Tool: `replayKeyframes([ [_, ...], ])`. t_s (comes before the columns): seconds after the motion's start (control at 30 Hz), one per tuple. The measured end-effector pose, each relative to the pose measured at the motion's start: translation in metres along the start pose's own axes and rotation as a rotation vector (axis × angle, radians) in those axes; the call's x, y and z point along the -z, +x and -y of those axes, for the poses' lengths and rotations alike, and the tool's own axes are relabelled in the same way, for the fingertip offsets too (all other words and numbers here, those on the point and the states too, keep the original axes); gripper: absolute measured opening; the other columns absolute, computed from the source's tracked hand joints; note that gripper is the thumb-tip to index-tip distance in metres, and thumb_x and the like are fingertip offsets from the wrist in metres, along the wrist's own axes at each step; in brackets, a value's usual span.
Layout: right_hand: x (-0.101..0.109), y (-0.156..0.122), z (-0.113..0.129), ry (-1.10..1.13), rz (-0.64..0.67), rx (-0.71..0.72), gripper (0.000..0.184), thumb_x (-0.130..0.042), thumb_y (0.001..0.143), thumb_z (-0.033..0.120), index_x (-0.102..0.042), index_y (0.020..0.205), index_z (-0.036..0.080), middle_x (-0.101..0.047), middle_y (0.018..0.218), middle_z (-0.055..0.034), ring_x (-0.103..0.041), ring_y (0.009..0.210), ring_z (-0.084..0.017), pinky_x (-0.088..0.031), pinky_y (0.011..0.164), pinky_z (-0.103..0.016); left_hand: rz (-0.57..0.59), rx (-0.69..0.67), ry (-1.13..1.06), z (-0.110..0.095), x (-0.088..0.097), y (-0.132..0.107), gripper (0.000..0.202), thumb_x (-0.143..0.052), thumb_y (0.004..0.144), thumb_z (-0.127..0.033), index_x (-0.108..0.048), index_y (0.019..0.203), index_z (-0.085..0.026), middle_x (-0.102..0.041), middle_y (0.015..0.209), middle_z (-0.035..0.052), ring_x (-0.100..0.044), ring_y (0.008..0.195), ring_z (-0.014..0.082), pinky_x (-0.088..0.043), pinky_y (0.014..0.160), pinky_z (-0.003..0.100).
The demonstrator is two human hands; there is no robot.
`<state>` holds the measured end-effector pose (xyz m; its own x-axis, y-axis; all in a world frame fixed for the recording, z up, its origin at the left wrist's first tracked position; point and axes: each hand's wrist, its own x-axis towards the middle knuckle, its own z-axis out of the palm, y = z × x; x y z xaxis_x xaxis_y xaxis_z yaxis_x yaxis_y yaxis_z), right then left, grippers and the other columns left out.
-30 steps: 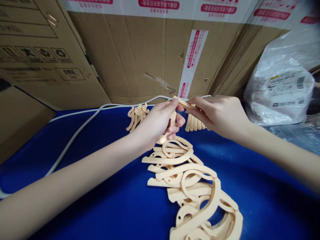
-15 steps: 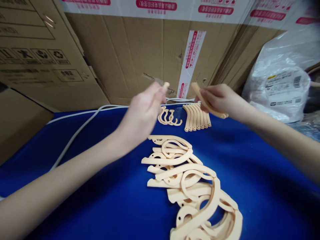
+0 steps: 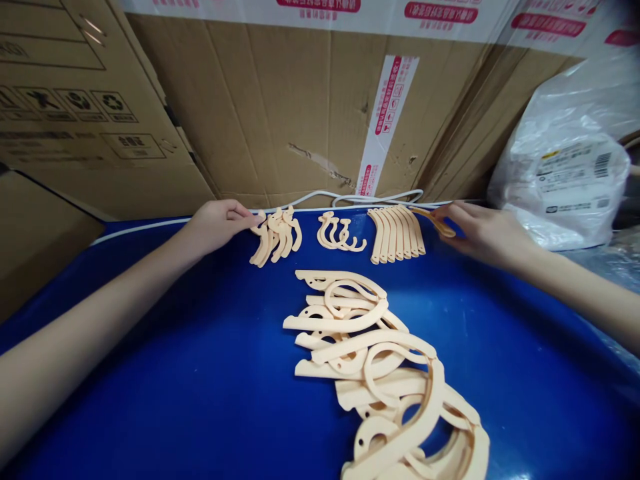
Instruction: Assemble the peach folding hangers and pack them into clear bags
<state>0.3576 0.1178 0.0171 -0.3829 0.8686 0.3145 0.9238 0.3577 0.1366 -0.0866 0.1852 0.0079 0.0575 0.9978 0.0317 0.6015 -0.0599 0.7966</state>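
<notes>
My left hand [image 3: 220, 221] reaches to the back of the blue table, thumb and fingers pinched on the end of a beige curved hanger piece [image 3: 260, 245]. This piece lies at the left edge of a small pile of similar curved pieces [image 3: 284, 241]. My right hand [image 3: 475, 232] grips a beige hanger arm [image 3: 434, 220], its far end close to a neat row of hanger arms [image 3: 396, 235]. Between the two groups lie several beige hooks [image 3: 334, 235]. Folding hangers [image 3: 375, 337], joined with their hooks, overlap in a long heap nearer me.
Cardboard boxes [image 3: 280, 100] stand behind the blue table [image 3: 200, 373], with another box [image 3: 65, 133] at the left. A white cable [image 3: 145, 229] runs along the back edge. A clear plastic bag with a label [image 3: 565, 180] sits at the back right.
My left hand has moved left and down to the curved pieces, which it hid before. My right hand has lowered to the right, bringing its hanger arm down beside the row.
</notes>
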Motion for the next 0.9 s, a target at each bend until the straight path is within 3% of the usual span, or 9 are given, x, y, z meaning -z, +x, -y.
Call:
replayKeyframes([
  [0.17, -0.015, -0.001, -0.007, 0.046, 0.051, 0.11, 0.019, -0.05, 0.098, 0.017, -0.064, 0.11, 0.021, -0.073, 0.123, -0.0159, -0.072, 0.093, -0.025, -0.049, 0.066, -0.033, -0.064, -0.075, 0.085, 0.005, -0.005, 0.004, 0.034, -0.082, 0.074, -0.053, -0.062, 0.071, -0.026, -0.058, 0.06, -0.0028, -0.048, 0.067, 0.0184, -0.026, 0.062, 0.031],
  [0.27, -0.016, 0.001, -0.006, 0.1, 0.055, 0.142, 0.021, -0.048, 0.101, 0.017, -0.065, 0.111, 0.021, -0.072, 0.126, -0.0157, -0.073, 0.103, -0.026, -0.054, 0.077, -0.033, -0.134, -0.148, 0.15, -0.007, -0.008, -0.004, 0.025, -0.077, 0.078, -0.047, -0.063, 0.075, -0.026, -0.055, 0.063, -0.0009, -0.048, 0.07, 0.0217, -0.025, 0.062, 0.033],
  [0.4, -0.019, -0.003, 0.0, 0.171, 0.025, 0.157, 0.024, -0.05, 0.101, 0.018, -0.064, 0.12, 0.021, -0.07, 0.131, -0.018, -0.071, 0.113, -0.028, -0.055, 0.092, -0.036, -0.128, -0.279, 0.218, -0.033, -0.014, -0.02, 0.019, -0.069, 0.084, -0.042, -0.064, 0.087, -0.024, -0.066, 0.088, 0.0032, -0.054, 0.084, 0.0231, -0.033, 0.072, 0.032],
  [0.47, -0.022, -0.006, 0.0, 0.202, 0.018, 0.165, 0.025, -0.05, 0.101, 0.02, -0.062, 0.122, 0.021, -0.07, 0.131, -0.017, -0.071, 0.115, -0.027, -0.056, 0.095, -0.037, -0.035, -0.356, 0.258, -0.043, -0.017, -0.027, 0.023, -0.064, 0.087, -0.045, -0.066, 0.093, -0.023, -0.068, 0.095, 0.0045, -0.057, 0.088, 0.0229, -0.036, 0.078, 0.032],
  [0.6, -0.02, -0.008, 0.003, 0.219, 0.006, 0.166, 0.027, -0.049, 0.099, 0.024, -0.063, 0.123, 0.022, -0.072, 0.129, -0.0135, -0.073, 0.108, -0.03, -0.059, 0.086, -0.041, 0.39, -0.485, 0.302, -0.055, -0.017, -0.038, 0.039, -0.066, 0.085, -0.056, -0.069, 0.107, -0.024, -0.07, 0.113, 0.0043, -0.061, 0.104, 0.0251, -0.042, 0.093, 0.033],
  [0.67, -0.01, -0.007, 0.011, 0.194, -0.018, 0.144, 0.028, -0.05, 0.098, 0.024, -0.064, 0.122, 0.024, -0.072, 0.128, -0.0146, -0.073, 0.109, -0.031, -0.059, 0.08, -0.042, 0.544, -0.531, 0.365, -0.057, -0.015, -0.043, 0.047, -0.07, 0.083, -0.061, -0.069, 0.114, -0.026, -0.068, 0.124, 0.0047, -0.058, 0.117, 0.0279, -0.04, 0.101, 0.035],
  [0.77, 0.011, -0.004, 0.038, 0.17, -0.062, 0.178, 0.022, -0.05, 0.099, 0.023, -0.067, 0.114, 0.024, -0.074, 0.119, -0.0155, -0.072, 0.107, -0.032, -0.058, 0.08, -0.041, 0.624, -0.558, 0.438, -0.058, -0.014, -0.051, 0.053, -0.069, 0.085, -0.064, -0.067, 0.124, -0.028, -0.064, 0.133, 0.006, -0.054, 0.126, 0.0297, -0.038, 0.106, 0.036],
  [0.9, 0.032, 0.001, 0.085, 0.269, -0.077, 0.377, 0.018, -0.052, 0.1, 0.022, -0.067, 0.109, 0.017, -0.075, 0.105, -0.0127, -0.072, 0.095, -0.027, -0.058, 0.078, -0.039, 0.63, -0.561, 0.465, -0.055, -0.018, -0.053, 0.049, -0.067, 0.09, -0.057, -0.065, 0.128, -0.027, -0.065, 0.132, 0.0069, -0.056, 0.124, 0.0288, -0.039, 0.104, 0.034],
])
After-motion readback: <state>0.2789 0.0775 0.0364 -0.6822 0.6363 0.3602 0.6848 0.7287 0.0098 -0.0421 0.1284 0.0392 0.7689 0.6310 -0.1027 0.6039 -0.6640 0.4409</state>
